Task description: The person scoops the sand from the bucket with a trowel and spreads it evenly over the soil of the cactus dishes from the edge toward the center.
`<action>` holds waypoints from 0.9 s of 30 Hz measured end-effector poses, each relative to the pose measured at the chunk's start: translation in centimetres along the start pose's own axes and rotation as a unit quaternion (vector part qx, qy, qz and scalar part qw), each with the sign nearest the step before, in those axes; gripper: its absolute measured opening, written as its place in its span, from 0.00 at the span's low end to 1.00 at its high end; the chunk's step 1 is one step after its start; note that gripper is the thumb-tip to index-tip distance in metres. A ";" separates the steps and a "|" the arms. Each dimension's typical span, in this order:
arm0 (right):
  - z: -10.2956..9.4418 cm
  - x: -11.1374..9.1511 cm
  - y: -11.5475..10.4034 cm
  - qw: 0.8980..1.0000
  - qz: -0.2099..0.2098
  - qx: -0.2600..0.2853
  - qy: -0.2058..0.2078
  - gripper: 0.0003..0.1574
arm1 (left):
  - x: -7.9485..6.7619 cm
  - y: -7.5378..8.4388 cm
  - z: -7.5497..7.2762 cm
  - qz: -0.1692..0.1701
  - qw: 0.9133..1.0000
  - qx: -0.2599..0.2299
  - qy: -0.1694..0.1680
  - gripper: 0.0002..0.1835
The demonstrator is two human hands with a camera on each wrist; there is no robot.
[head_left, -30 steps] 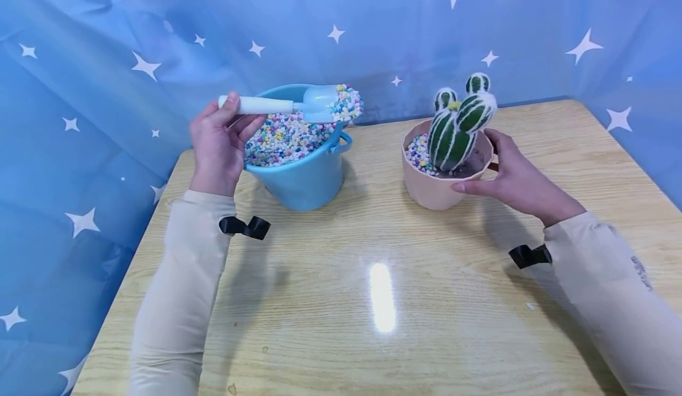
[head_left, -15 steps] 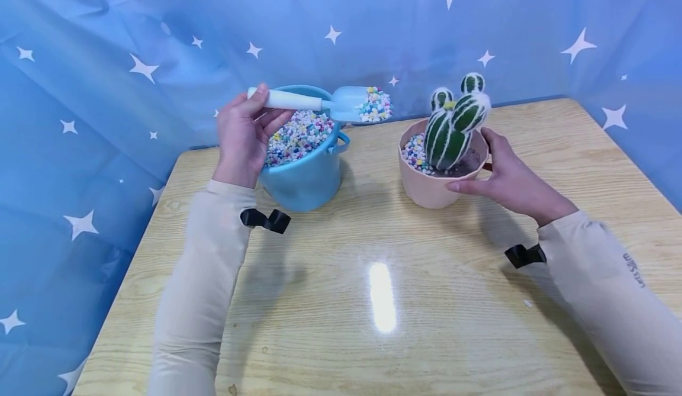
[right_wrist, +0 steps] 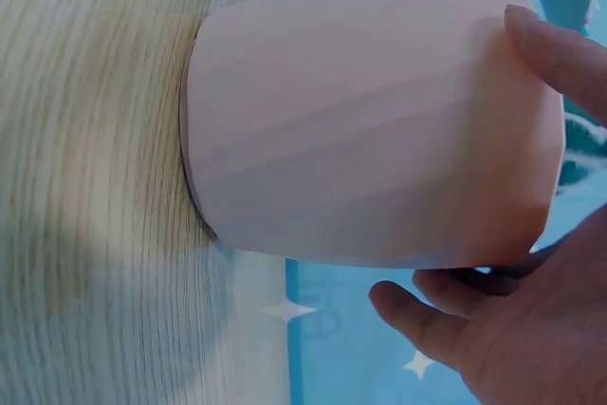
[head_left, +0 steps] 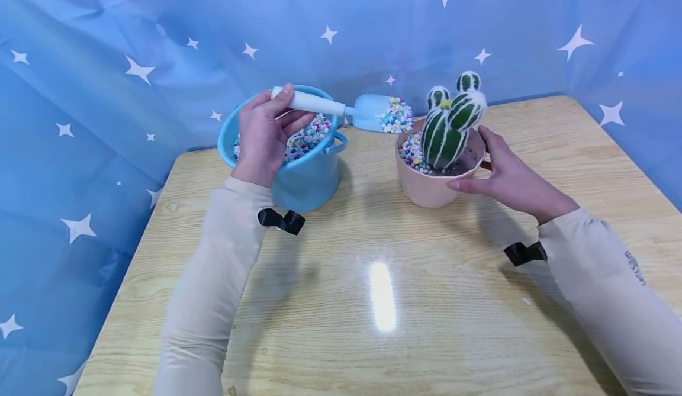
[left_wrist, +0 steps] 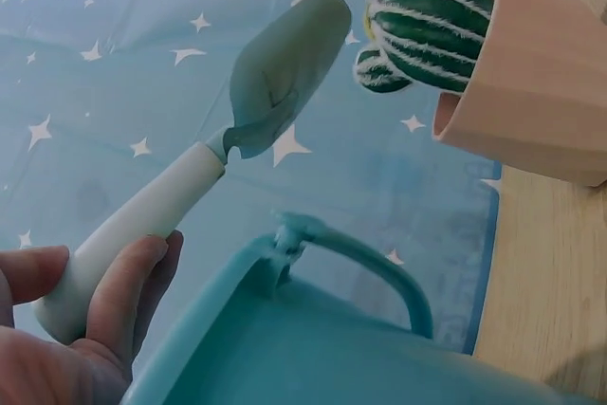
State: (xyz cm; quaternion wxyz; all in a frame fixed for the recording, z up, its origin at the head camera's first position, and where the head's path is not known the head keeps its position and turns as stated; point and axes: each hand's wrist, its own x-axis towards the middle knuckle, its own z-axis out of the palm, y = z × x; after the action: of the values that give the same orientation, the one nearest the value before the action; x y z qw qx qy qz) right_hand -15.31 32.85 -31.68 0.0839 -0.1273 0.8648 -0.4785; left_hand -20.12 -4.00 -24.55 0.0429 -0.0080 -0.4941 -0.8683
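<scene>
My left hand [head_left: 264, 132] grips the white handle of a small trowel [head_left: 367, 113], its pale blue blade heaped at the tip with multicoloured pebbles [head_left: 396, 116]. The blade tip overlaps the left rim of a pink flowerpot [head_left: 426, 190] in the head view. In the left wrist view the trowel [left_wrist: 285, 64] shows its underside, pointing toward the cactus [left_wrist: 432, 30]. A green, white-striped cactus [head_left: 444, 132] stands in the pot, with pebbles at its left and dark grey soil at its right. My right hand [head_left: 514, 174] holds the pot's right side, thumb on the near wall, fingers behind.
A blue bucket [head_left: 306, 186] with more coloured pebbles stands under my left hand, its handle [head_left: 337, 143] toward the pot. Both stand on a wooden table [head_left: 330, 301]. A blue star-printed cloth [head_left: 362, 23] hangs right behind the table's far edge.
My left hand has carried the loaded trowel rightward, from over the bucket to the flowerpot's left rim. The right hand keeps its hold on the pot.
</scene>
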 end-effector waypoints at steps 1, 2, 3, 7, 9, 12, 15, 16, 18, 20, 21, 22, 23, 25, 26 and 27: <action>0.0 -0.1 0.0 1.000 0.001 -0.001 0.002 0.69 | 0.0 -0.1 0.2 -0.002 1.000 0.003 -0.002 0.14; 0.0 -0.1 0.0 1.000 0.002 0.000 0.003 0.69 | 0.0 -0.2 0.3 -0.004 1.000 0.005 -0.004 0.14; 0.0 -0.2 -0.1 1.000 0.004 0.000 0.004 0.69 | -0.1 -0.3 0.5 -0.006 1.000 0.010 -0.007 0.15; 0.0 -0.3 -0.2 1.000 0.012 0.001 0.006 0.70 | -0.1 -0.5 0.8 -0.010 0.999 0.033 -0.021 0.17; 0.1 -0.2 -0.3 1.000 0.011 0.000 0.008 0.70 | -0.1 -0.6 0.9 -0.012 0.999 0.041 -0.024 0.17; 0.1 -0.1 -0.2 1.000 0.005 -0.003 0.011 0.69 | 0.0 -0.7 1.1 -0.016 0.999 0.045 -0.025 0.16; 0.1 0.1 -0.1 1.000 -0.002 -0.003 0.015 0.70 | 0.1 -0.8 1.2 -0.025 0.998 0.047 -0.023 0.16; 0.1 0.1 -0.1 1.000 -0.001 -0.004 0.015 0.70 | 0.1 -0.8 1.2 -0.027 0.998 0.050 -0.024 0.16; 0.1 0.2 -0.1 1.000 -0.003 -0.005 0.017 0.71 | 0.1 -0.8 1.3 -0.029 0.998 0.058 -0.025 0.17; 0.2 0.1 -0.2 1.000 0.003 -0.009 0.019 0.71 | 0.0 -0.8 1.3 -0.029 0.997 0.067 -0.027 0.18; 0.2 0.0 -0.3 1.000 0.006 -0.013 0.020 0.72 | 0.0 -0.8 1.3 -0.029 0.997 0.071 -0.026 0.18; 0.2 0.0 -0.3 1.000 0.009 -0.018 0.021 0.72 | 0.0 -0.8 1.3 -0.028 0.996 0.076 -0.026 0.18; 0.3 -0.1 -0.4 0.999 0.010 -0.021 0.022 0.73 | 0.0 -0.8 1.3 -0.027 0.996 0.080 -0.026 0.17; 0.3 -0.1 -0.5 1.000 0.009 -0.022 0.019 0.73 | 0.0 -0.8 1.3 -0.025 0.996 0.087 -0.025 0.15; 0.3 -0.1 -0.5 1.000 0.007 -0.024 0.018 0.73 | 0.0 -0.8 1.3 -0.024 0.995 0.089 -0.026 0.14; 0.2 -0.1 -0.5 1.000 0.002 -0.025 0.017 0.73 | -0.1 -0.8 1.3 -0.024 0.995 0.092 -0.026 0.13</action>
State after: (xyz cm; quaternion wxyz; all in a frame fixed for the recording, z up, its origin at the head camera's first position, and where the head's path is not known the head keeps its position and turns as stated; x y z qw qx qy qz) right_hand -15.12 32.42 -31.35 0.0676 -0.1193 0.8779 -0.4588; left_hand -20.17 -2.43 -24.60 0.0100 -0.0151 -0.5730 -0.8194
